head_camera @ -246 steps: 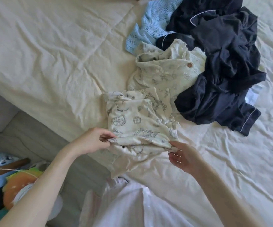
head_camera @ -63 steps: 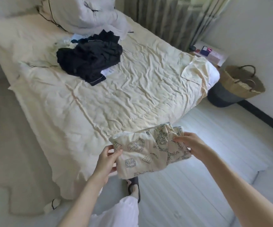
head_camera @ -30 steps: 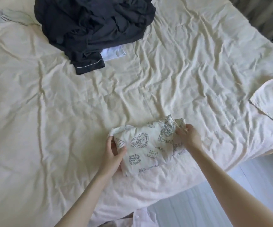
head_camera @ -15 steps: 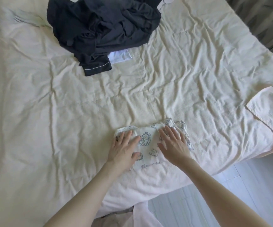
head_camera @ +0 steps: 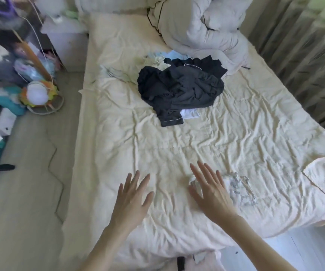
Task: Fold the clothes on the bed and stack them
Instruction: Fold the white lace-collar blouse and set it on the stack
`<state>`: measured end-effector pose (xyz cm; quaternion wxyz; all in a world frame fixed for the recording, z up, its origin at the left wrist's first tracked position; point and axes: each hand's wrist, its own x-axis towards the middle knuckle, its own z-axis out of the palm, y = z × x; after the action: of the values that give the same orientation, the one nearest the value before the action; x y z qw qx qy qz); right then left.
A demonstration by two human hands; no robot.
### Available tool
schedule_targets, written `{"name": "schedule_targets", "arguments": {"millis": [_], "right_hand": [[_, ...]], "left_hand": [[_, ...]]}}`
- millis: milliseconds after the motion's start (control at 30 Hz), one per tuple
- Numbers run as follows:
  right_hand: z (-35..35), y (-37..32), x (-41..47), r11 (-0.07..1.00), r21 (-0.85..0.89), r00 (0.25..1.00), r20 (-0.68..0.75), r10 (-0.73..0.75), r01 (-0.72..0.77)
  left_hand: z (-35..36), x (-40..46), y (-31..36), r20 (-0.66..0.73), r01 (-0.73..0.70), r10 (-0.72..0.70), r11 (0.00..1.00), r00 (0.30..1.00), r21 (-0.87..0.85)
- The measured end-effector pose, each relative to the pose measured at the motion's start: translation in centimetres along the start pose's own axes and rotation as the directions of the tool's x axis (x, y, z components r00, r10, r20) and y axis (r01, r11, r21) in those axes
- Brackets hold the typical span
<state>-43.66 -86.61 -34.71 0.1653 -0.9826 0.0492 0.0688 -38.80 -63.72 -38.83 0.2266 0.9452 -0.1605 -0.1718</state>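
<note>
One folded printed garment [head_camera: 237,187] lies flat beside the dark pile [head_camera: 181,89].

bed [head_camera: 177,149], cream sheet, wrinkled | dark clothes pile [head_camera: 181,89] being carried mid-bed toward the head end | folded printed garment [head_camera: 237,187] being carried near the foot edge | bunched duvet [head_camera: 200,24] being carried at the head end

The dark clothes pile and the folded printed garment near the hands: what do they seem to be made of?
The dark clothes pile looks like soft, thin woven or knit fabric, matte navy or black, with white piping on one hem; it slumps in loose folds. The folded printed garment seems light cotton-like cloth, cream with a grey-blue print and a matte, slightly crinkled surface. The exact fibre of either cannot be told.
</note>
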Motion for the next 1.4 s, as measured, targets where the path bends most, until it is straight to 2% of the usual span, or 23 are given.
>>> {"name": "schedule_targets", "arguments": {"millis": [167,300,433,533,767,1033,1167,1400], "right_hand": [[3.0,-14.7,-0.9,0.988,0.132,0.997,-0.034,-0.073,0.077],[4.5,-22.7,-1.4,0.977,0.168,0.991,-0.037,-0.125,0.13],[5.5,-27.9,-2.1,0.966,0.166,0.98,-0.056,-0.193,0.199],[6.6,-30.9,-2.2,0.957,0.139,0.966,-0.006,-0.257,0.255],[9.1,-38.2,-2.7,0.954,0.135,0.961,0.04,-0.274,0.267],[13.6,-48.9,0.0,0.977,0.13,0.985,0.017,-0.171,0.168],[15.8,-54.8,0.7,0.981,0.143,0.987,0.068,-0.144,0.133],[15.0,-59.6,5.2,0.986,0.108,0.992,0.017,-0.129,0.126]], "left_hand": [[-9.3,-6.1,-9.6,-0.071,0.027,-0.022,0.998,0.997,0.065],[-14.2,-10.1,-14.6,-0.106,0.096,-0.085,0.99,0.991,0.102],[-16.9,-14.3,-18.0,-0.163,0.118,-0.102,0.989,0.981,0.089],[-18.2,-17.3,-20.6,-0.184,0.183,-0.164,0.979,0.969,0.091],[-22.3,-21.6,-27.5,-0.149,0.277,-0.262,0.956,0.954,0.097],[-28.5,-22.4,-39.0,-0.062,0.173,-0.165,0.974,0.984,0.144],[-32.2,-22.5,-44.6,-0.059,0.136,-0.127,0.973,0.99,0.185],[-36.2,-18.1,-49.3,-0.073,0.062,-0.049,0.981,0.996,0.183]]}}
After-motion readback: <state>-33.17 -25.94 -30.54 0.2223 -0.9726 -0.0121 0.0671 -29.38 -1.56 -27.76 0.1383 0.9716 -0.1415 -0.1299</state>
